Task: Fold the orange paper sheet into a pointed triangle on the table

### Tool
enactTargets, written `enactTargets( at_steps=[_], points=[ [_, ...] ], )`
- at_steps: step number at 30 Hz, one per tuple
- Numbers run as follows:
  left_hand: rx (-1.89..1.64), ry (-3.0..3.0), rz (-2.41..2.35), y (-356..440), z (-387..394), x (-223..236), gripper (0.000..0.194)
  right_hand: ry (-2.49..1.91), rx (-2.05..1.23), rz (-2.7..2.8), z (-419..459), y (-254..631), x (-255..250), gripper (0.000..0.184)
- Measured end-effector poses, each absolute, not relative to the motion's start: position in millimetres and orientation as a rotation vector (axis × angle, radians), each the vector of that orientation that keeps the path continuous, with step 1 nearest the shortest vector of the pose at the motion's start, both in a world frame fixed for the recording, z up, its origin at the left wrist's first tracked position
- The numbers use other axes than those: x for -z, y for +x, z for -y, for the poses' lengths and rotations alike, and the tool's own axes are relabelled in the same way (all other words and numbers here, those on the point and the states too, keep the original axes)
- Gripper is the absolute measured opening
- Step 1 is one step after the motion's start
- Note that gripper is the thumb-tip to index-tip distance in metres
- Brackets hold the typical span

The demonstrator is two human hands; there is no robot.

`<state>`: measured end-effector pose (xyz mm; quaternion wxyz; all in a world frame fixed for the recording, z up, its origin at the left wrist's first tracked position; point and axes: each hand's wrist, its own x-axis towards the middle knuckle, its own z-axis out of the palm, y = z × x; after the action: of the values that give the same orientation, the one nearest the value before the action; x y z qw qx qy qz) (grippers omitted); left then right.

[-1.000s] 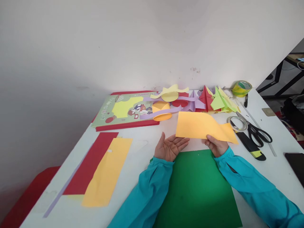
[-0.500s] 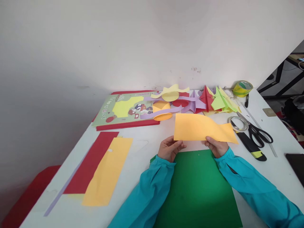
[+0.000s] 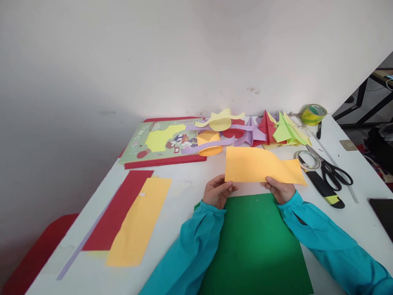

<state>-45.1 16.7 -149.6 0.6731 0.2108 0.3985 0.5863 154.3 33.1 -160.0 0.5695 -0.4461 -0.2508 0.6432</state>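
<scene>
One smudged wall (image 3: 190,61) backs the white table (image 3: 175,229) beneath held orange paper (image 3: 250,164).

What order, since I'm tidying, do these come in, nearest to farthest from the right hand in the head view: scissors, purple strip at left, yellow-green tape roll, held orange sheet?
1. Orange sheet: in the right hand.
2. Scissors: to its right.
3. Yellow-green tape roll: back right.
4. Purple strip: far left.

Forearms (image 3: 192,241) angled inward, left fingers (image 3: 218,179) lightly bent, right fingers (image 3: 268,186) pinched close
</scene>
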Motion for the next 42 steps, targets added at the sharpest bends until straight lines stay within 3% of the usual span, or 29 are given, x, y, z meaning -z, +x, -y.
enactTargets(
  at_steps=[6,15,42],
  points=[
    [-1.307,0.441,-0.900,-48.6,-18.5,149.3,0.027,-1.034,-1.504,0.562,-33.7,154.8,157.8,0.035],
    [-1.275,0.397,-0.909,-54.4,-20.8,152.9,0.026,-0.994,-1.501,0.519,-34.0,154.3,153.8,0.046],
    [-1.213,0.396,-0.814,-68.0,-31.4,168.3,0.028,-0.952,-1.530,0.499,-37.1,159.0,160.5,0.044]
  ],
)
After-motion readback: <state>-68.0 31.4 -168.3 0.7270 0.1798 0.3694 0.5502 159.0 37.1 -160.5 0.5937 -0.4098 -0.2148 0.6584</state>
